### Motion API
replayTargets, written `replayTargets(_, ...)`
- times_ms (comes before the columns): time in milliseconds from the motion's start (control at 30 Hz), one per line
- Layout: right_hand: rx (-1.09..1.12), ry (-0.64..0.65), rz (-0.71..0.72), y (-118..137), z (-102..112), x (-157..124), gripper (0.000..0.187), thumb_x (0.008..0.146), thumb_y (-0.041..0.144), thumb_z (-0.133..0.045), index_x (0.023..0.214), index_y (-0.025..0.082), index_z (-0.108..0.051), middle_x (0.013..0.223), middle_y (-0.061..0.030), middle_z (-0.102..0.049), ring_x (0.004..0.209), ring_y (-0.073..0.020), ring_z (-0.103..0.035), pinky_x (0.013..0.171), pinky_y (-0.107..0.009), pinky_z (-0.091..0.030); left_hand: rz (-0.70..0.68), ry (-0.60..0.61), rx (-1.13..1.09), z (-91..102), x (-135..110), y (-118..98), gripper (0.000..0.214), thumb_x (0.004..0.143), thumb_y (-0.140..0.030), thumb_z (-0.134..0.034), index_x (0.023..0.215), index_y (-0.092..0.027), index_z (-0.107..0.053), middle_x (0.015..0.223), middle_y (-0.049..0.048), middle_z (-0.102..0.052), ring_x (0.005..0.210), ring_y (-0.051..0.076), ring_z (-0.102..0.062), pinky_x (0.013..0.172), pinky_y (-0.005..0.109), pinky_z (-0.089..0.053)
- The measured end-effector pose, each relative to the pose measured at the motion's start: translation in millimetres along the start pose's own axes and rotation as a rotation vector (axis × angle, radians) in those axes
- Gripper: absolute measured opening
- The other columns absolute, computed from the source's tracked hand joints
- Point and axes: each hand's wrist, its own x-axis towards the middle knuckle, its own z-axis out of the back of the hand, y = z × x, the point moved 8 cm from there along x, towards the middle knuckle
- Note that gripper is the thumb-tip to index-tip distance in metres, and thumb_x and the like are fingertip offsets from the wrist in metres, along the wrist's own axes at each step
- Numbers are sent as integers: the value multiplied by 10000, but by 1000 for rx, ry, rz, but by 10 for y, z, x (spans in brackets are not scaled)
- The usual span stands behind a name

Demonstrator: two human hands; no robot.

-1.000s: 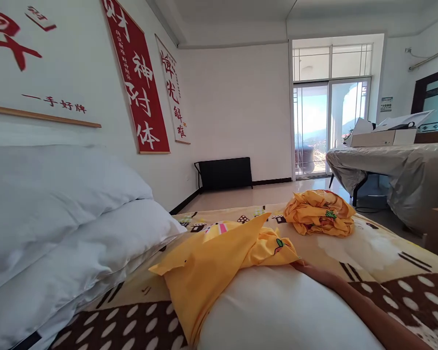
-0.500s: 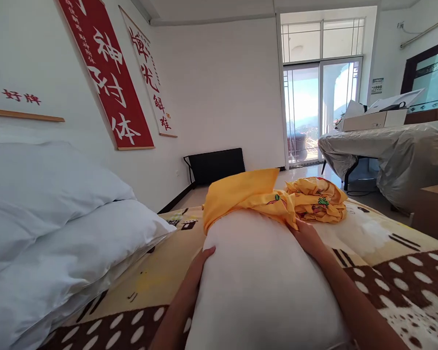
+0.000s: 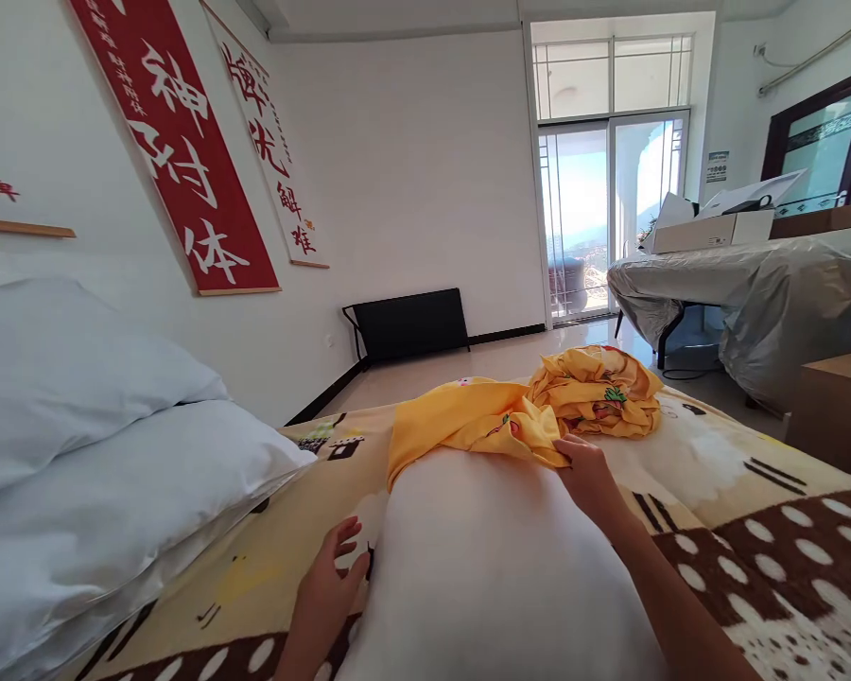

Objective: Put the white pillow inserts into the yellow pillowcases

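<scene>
A white pillow [image 3: 496, 567] lies lengthwise in front of me on the patterned blanket. Its far end is covered by a yellow pillowcase [image 3: 460, 421] with a printed pattern. At the pillowcase's right edge my right hand [image 3: 585, 478] is closed, pinching the yellow cloth. My left hand [image 3: 332, 577] is off the pillow, just to its left above the blanket, with fingers apart and nothing in them. A bunched yellow cloth [image 3: 599, 392] with a matching print rests beyond my right hand.
White pillows [image 3: 134, 511] are stacked on the left. The blanket [image 3: 752, 473] has brown, dotted patches. Past the bed stands a black folded panel [image 3: 411, 326] against the wall. A plastic-covered table [image 3: 738, 284] with boxes is at the right, near a brown box [image 3: 837, 407].
My left hand has let go of the pillow's left side and moved left and down. The pillowcase's raised flap has dropped flatter. The view has shifted slightly right.
</scene>
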Motion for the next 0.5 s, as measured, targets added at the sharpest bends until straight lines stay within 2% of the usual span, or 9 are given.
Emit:
replayTargets(67, -43, 116, 88, 229, -63, -77, 187, 749, 79, -465, 657, 166, -602, 726, -47, -650, 656, -136, -543, 574, -226, -320, -165, -70, 74, 185, 21, -479, 499, 668, -473, -494, 1086, -212, -565, 1141, 95, -639, 1012, 289, -607, 804, 409, -526)
replayTargets(133, -154, 303, 157, 452, -228, -204, 188, 709, 70, -491, 668, 160, -651, 729, -74, -684, 636, -154, -576, 538, -240, -304, -388, -76, 162, 192, 52, -1100, 436, 721, -368, -475, 1123, -224, -564, 1171, 69, -622, 1079, 280, -570, 881, 408, -490)
replayTargets(200, -273, 450, 188, 611, -386, -341, 221, 688, 60, -495, 706, 140, -701, 724, -122, -703, 616, -191, -616, 508, -257, -306, -595, -27, 254, -1, 115, -1708, 473, 714, -190, -440, 1176, -166, -538, 1253, 97, -574, 1180, 273, -504, 999, 406, -405)
replayTargets(267, -361, 501, 184, 697, -476, -431, 271, 688, 44, -479, 757, 118, -731, 728, -163, -711, 615, -232, -648, 494, -274, -325, -717, 20, 353, -318, 237, -2156, 550, 686, -68, -400, 1225, -106, -504, 1341, 141, -503, 1277, 262, -414, 1077, 410, -297)
replayTargets(333, -396, 497, 166, 719, -520, -473, 306, 686, 30, -467, 792, 117, -741, 749, -177, -718, 634, -260, -668, 495, -287, -348, -740, 35, 357, -633, 400, -2383, 611, 662, -23, -409, 1263, -107, -479, 1389, 159, -459, 1321, 263, -360, 1101, 435, -226)
replayTargets(367, -384, 489, 157, 710, -531, -479, 304, 682, 33, -471, 790, 126, -740, 756, -175, -721, 641, -269, -673, 493, -291, -354, -726, 45, 341, -778, 475, -2414, 615, 647, -22, -431, 1253, -112, -490, 1359, 173, -489, 1297, 275, -393, 1092, 456, -224)
replayTargets(433, -326, 467, 149, 657, -524, -464, 258, 689, 70, -495, 748, 159, -729, 756, -149, -726, 646, -269, -674, 484, -293, -356, -673, 75, 283, -1003, 579, -2350, 503, 623, -54, -484, 1113, -104, -582, 1145, 176, -634, 1142, 298, -534, 1036, 475, -284)
replayTargets(500, -263, 455, 174, 571, -467, -412, 194, 720, 143, -523, 703, 206, -706, 766, -99, -732, 665, -242, -671, 487, -282, -364, -598, 96, 198, -1070, 622, -2175, 273, 610, -122, -529, 859, -111, -640, 820, 103, -686, 906, 283, -623, 914, 435, -387)
